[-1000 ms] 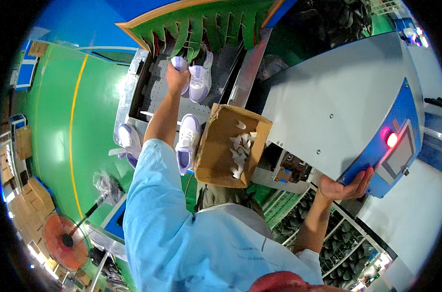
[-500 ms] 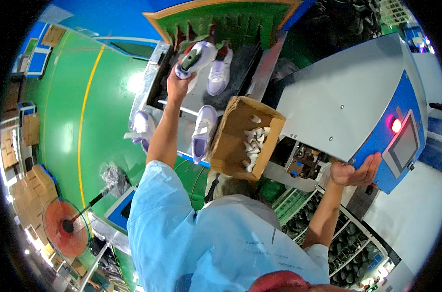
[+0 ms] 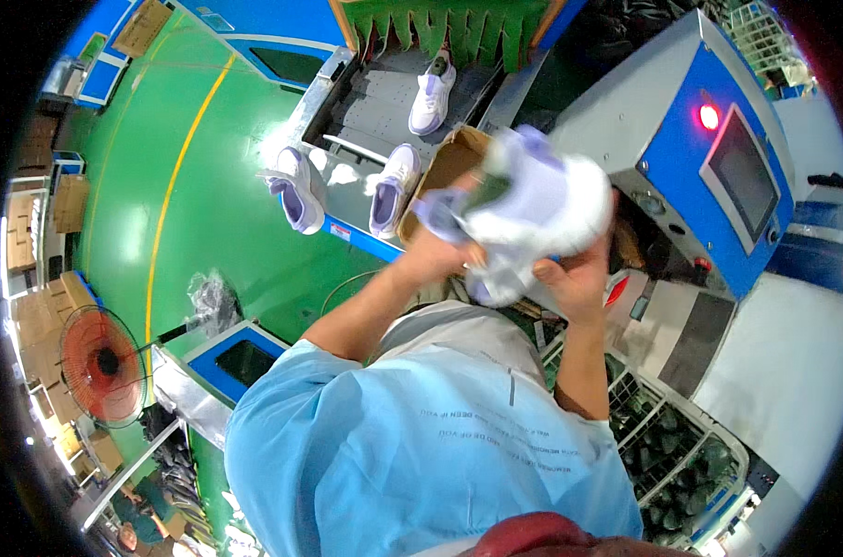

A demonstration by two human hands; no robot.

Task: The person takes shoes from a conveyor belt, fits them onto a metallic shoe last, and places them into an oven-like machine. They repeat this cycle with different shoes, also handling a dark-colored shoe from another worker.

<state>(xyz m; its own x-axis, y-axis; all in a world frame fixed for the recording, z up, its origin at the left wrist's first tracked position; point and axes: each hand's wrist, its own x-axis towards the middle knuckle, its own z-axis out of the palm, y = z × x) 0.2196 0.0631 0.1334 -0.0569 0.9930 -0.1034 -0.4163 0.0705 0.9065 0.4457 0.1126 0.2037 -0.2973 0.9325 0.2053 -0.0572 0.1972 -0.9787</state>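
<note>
Close in front of my chest, a white and lavender sneaker [image 3: 542, 209] is held between both hands, smeared by motion. A dark green piece shows in its opening. My left hand [image 3: 440, 260] is closed on its heel side, and my right hand [image 3: 579, 278] grips the other end from below. Beyond them, one sneaker [image 3: 431, 100] lies on the conveyor's dark belt [image 3: 370, 97], also with a dark green piece inside. Two more sneakers, one at the left [image 3: 296, 190] and one beside the box [image 3: 395, 190], rest on the conveyor's near end.
An open cardboard box [image 3: 451, 160] stands behind the held shoe, mostly covered by it. A grey and blue machine [image 3: 663, 139] with a lit red button and screen rises at the right. Green strips [image 3: 449, 28] hang over the belt. A wire rack [image 3: 663, 418] and fan [image 3: 106, 362] stand lower down.
My left hand has brought the sneaker from the belt back toward my chest. My right hand has left the machine's front and taken hold of the shoe too.
</note>
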